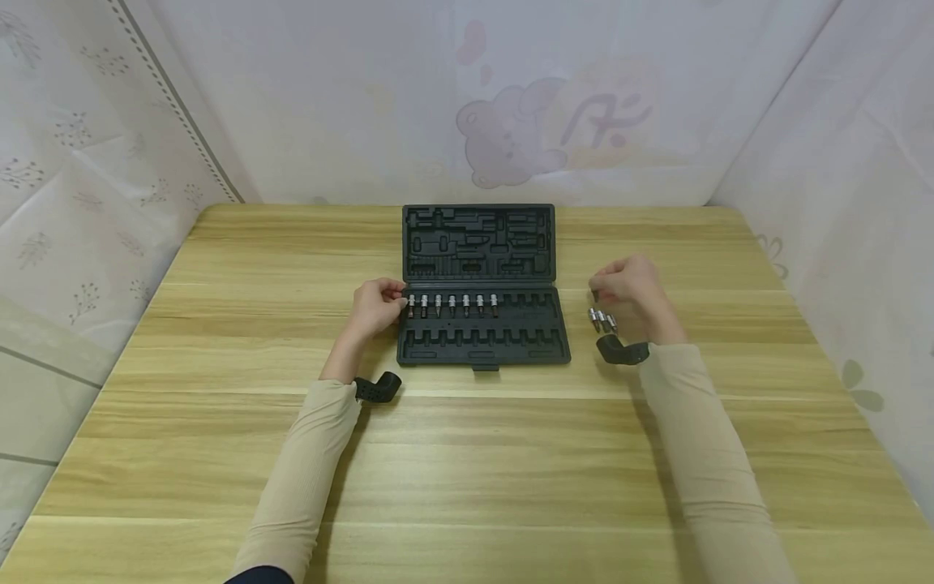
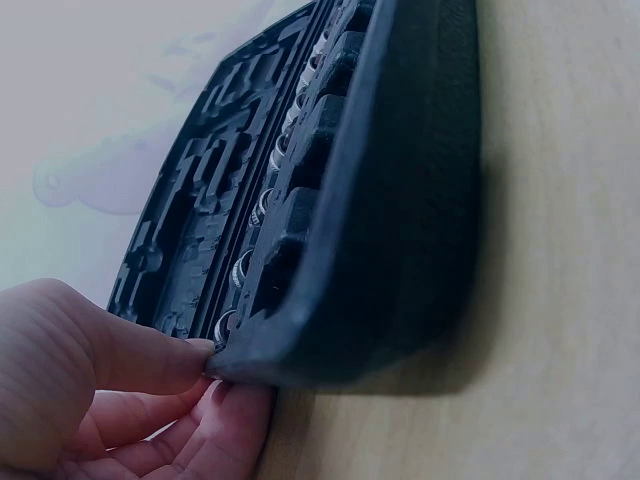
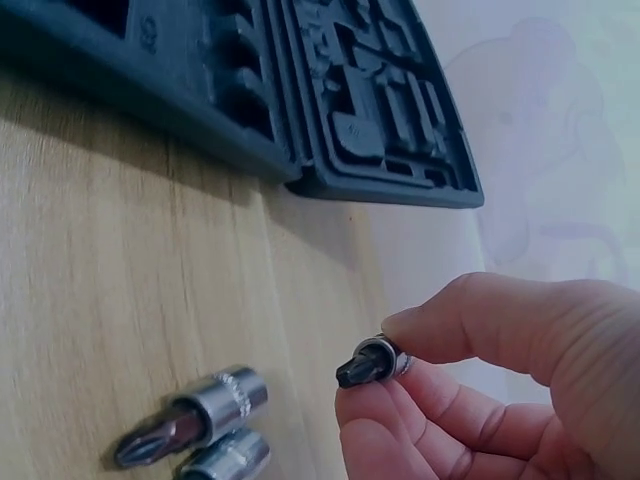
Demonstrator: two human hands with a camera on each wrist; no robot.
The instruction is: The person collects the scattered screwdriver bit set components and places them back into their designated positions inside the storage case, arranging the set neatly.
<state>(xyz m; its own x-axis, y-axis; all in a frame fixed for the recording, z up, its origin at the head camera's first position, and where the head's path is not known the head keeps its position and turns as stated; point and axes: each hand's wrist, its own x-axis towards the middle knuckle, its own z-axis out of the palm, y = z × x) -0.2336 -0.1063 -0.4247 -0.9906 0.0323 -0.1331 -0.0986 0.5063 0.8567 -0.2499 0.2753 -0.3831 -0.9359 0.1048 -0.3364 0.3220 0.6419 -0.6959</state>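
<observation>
A black plastic tool case [image 1: 481,324] lies unfolded on the table, its lid [image 1: 477,243] at the back. Several chrome bit sockets [image 1: 452,305] stand in a row in the left part of its upper slots. My left hand [image 1: 377,307] pinches the case's left edge between thumb and fingers, seen close up in the left wrist view. Right of the case, my right hand [image 1: 633,288] holds a bit socket [image 3: 372,362] between thumb and fingers, its dark tip pointing away from the palm. Just below that hand, loose bit sockets [image 1: 601,319] lie close together on the table.
The wooden table [image 1: 467,470] extends around the case on every side. Pale patterned cloth [image 1: 328,97] hangs behind the table and along both sides. A black wrist mount [image 1: 379,388] sits on the left wrist and another mount [image 1: 620,351] on the right.
</observation>
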